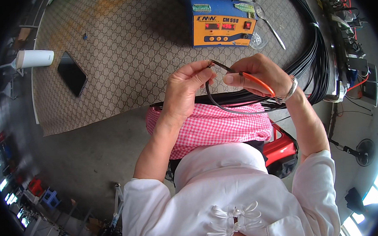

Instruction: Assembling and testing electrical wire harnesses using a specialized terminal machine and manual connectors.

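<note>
Between the thumb and fingers of my left hand [186, 85] is the end of a thin black cable [216, 103]. From there the cable loops down and off to the right, under my right hand [260, 72]. That hand is closed round a hand tool with an orange handle [259, 82] and slim dark jaws [221, 66]. The tips of the jaws meet the cable end at my left fingertips. Whether they are snips or pliers cannot be made out. Both hands are raised over the near edge of the table.
A blue and orange control box [222, 25] with a lit display stands at the back. Beside it lie a metal spoon-like tool [272, 27] and a small clear dish [258, 41]. A large black cable coil [319, 58] fills the right. Leftward are a phone [72, 74] and a white cup [35, 58] on the patterned tabletop [120, 57].
</note>
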The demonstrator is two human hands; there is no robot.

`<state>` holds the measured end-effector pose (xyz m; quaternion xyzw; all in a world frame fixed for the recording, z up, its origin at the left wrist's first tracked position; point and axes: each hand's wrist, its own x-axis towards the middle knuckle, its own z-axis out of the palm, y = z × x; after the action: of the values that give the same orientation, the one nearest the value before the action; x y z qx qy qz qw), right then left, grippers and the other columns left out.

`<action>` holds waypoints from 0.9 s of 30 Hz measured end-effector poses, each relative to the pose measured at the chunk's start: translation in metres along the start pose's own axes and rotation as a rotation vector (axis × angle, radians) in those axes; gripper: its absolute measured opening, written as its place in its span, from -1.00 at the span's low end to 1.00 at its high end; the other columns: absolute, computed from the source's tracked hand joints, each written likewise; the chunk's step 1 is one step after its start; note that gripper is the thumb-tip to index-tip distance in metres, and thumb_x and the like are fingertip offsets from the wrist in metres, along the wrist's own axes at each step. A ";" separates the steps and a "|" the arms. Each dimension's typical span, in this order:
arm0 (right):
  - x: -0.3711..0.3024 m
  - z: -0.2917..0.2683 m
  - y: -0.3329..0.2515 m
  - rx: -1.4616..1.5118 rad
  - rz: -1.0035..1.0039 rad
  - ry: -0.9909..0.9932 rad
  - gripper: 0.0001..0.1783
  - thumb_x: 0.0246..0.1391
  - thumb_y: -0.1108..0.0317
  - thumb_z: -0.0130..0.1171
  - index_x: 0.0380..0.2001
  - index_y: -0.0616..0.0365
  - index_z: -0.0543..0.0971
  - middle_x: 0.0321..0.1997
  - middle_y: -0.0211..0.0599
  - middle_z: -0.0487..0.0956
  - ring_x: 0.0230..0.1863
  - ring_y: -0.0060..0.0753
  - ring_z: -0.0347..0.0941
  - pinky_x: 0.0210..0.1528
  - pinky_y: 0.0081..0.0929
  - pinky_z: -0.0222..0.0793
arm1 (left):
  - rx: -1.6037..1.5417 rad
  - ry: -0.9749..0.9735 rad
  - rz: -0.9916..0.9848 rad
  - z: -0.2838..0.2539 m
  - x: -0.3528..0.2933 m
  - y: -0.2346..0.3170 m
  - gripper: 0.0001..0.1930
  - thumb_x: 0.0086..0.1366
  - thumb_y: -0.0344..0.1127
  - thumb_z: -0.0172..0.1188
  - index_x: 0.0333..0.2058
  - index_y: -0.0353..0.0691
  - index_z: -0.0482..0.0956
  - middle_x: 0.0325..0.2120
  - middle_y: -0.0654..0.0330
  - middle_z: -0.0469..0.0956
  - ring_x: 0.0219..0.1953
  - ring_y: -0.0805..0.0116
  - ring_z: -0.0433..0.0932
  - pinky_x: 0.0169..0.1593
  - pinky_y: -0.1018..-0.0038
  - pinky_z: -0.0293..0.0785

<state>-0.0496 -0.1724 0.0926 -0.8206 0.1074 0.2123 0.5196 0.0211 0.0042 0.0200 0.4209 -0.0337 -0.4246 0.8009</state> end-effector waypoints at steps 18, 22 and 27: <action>0.002 -0.003 0.008 0.301 0.003 -0.095 -0.48 0.00 -0.03 0.08 -0.58 0.32 0.53 -0.89 -0.50 0.27 -0.88 -0.73 0.16 -0.85 -0.76 0.01 | -0.026 -0.081 -0.057 -0.010 0.000 0.001 -0.81 0.17 -0.43 0.07 -0.22 -0.29 0.49 -0.46 0.20 0.53 -0.43 0.48 0.44 -0.28 0.59 0.38; 0.001 0.001 0.009 0.414 0.047 -0.066 -0.48 -0.02 -0.04 0.11 -0.62 0.31 0.52 -0.89 -0.51 0.27 -0.89 -0.73 0.15 -0.86 -0.76 0.00 | -0.031 -0.104 -0.074 -0.010 0.001 0.004 -0.80 0.15 -0.38 0.11 -0.24 -0.30 0.51 -0.50 0.24 0.53 -0.47 0.60 0.43 -0.42 0.75 0.31; -0.001 0.009 0.006 0.112 -0.066 0.049 -0.60 -0.03 0.08 0.15 -0.52 0.30 0.53 -0.80 -0.43 0.34 -0.79 -0.67 0.21 -0.75 -0.68 0.10 | -0.020 -0.073 -0.071 -0.005 -0.001 0.008 -0.81 0.16 -0.37 0.11 -0.25 -0.29 0.51 -0.50 0.24 0.54 -0.49 0.61 0.43 -0.47 0.77 0.27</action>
<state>-0.0549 -0.1668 0.0842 -0.7984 0.1046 0.1686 0.5684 0.0278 0.0105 0.0228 0.3980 -0.0439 -0.4682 0.7877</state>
